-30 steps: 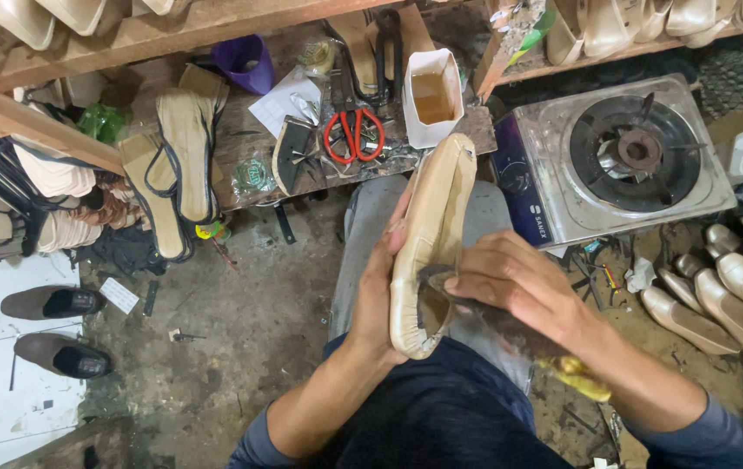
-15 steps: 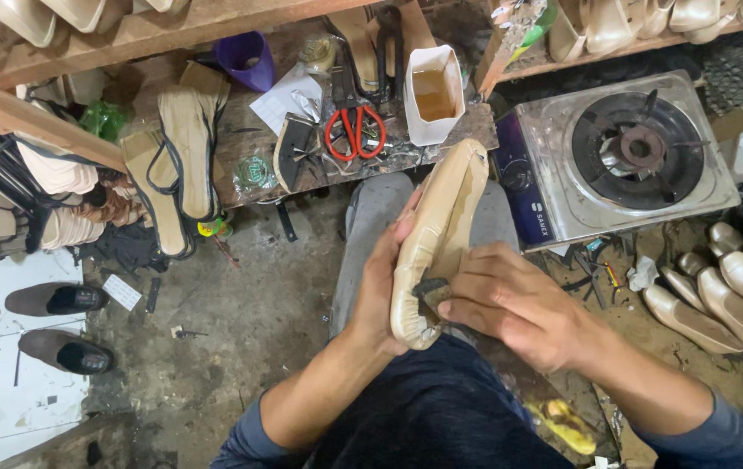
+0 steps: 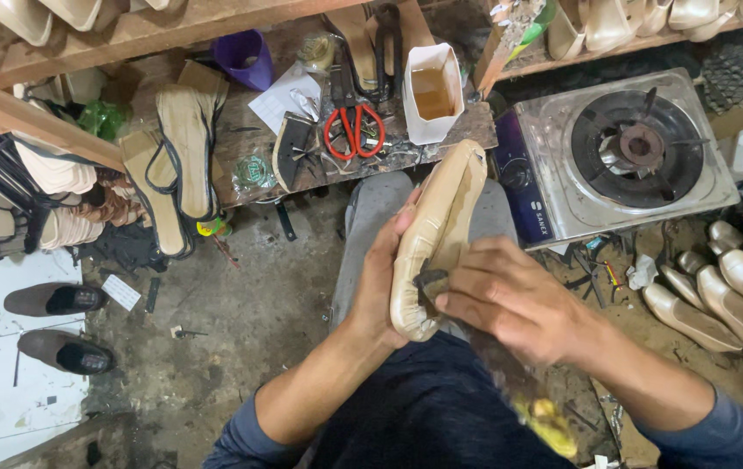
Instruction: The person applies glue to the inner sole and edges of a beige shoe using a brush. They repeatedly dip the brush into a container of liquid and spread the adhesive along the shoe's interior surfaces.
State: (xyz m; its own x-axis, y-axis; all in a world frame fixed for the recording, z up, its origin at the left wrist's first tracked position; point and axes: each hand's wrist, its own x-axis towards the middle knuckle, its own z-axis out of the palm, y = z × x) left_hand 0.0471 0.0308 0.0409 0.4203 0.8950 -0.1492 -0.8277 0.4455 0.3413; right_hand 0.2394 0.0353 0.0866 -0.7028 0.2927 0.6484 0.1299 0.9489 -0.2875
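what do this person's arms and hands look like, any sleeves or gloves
Both hands are bare: no gloves, rings or watch show on the left hand or the right hand. Dark blue long sleeves are pushed up toward the elbows, leaving both forearms uncovered.

Right hand lower along sole

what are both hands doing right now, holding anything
Left hand: closed around the side of the beige shoe sole, holding it up.
Right hand: fingers closed on a small dark tool pressed to the sole's heel end.
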